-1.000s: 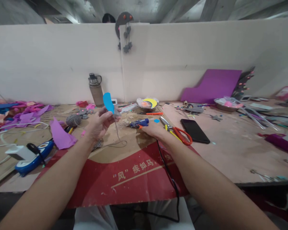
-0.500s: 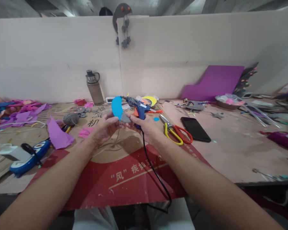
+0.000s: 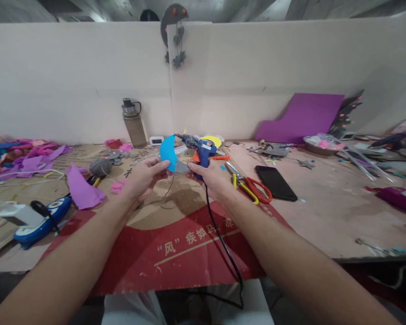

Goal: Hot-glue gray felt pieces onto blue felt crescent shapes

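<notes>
A blue crescent cutout [image 3: 167, 152] has its lower end wrapped in grey yarn [image 3: 181, 167]. My left hand [image 3: 149, 177] pinches the blue part, thumb on its face. My right hand [image 3: 211, 178] is closed around a dark blue hot glue gun [image 3: 203, 155], and its fingertips also touch the yarn-wrapped tip. The gun's nozzle points left, close to the crescent's upper end; whether they touch I cannot tell. A grey strand hangs from the crescent toward the cardboard, and the gun's black cord runs down past the board's front edge.
Scissors [image 3: 248, 186] and a black phone [image 3: 275, 182] lie to the right. At left are a grey yarn ball [image 3: 100, 167], purple felt [image 3: 84, 188] and a blue power strip [image 3: 43, 223]. A bottle [image 3: 134, 124] stands by the white partition [image 3: 71, 81].
The crescent has shifted slightly right and turned a little, showing more of its grey yarn wrapping. My right hand and the glue gun have moved slightly right.
</notes>
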### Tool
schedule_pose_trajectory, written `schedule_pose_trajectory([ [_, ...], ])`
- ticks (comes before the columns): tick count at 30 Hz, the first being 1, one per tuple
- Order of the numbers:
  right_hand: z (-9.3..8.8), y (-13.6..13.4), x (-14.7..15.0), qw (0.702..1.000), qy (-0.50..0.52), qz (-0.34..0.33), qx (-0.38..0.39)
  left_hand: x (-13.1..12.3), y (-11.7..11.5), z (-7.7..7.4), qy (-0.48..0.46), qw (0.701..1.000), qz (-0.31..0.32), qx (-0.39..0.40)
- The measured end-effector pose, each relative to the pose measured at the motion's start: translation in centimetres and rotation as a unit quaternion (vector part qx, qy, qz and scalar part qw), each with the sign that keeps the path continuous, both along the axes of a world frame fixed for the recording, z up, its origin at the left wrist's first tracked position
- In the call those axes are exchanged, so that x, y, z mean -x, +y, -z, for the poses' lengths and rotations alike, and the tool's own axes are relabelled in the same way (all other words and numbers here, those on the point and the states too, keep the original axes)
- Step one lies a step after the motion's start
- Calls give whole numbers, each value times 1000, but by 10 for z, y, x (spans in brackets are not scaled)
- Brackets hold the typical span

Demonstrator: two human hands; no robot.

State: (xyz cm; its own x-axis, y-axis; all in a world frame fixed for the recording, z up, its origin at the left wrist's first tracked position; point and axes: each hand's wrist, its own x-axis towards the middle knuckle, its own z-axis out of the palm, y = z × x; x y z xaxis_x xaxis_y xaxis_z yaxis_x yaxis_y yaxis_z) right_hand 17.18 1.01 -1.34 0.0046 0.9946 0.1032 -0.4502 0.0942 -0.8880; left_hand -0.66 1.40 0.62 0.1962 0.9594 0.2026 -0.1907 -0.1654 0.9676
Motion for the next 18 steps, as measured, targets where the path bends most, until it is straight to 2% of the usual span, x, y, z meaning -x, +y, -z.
schedule_pose_trajectory([
  [3, 3, 4, -3, 997, -38, 54, -29, 0, 0, -2, 3, 999, -39, 16],
  [6, 4, 6, -7, 990, -78, 96, -68, 4, 5, -2, 2, 994, -107, 14],
  [8, 3, 3, -8, 985, -106, 89, -100, 9, 10, 0, 3, 988, -153, -4],
  [13, -4, -13, -2, 969, -169, 17, -177, 20, 21, 5, 25, 973, -224, -52],
  [18, -1, -20, 0, 935, -286, 19, -207, 23, 24, 6, 28, 968, -246, -50],
])
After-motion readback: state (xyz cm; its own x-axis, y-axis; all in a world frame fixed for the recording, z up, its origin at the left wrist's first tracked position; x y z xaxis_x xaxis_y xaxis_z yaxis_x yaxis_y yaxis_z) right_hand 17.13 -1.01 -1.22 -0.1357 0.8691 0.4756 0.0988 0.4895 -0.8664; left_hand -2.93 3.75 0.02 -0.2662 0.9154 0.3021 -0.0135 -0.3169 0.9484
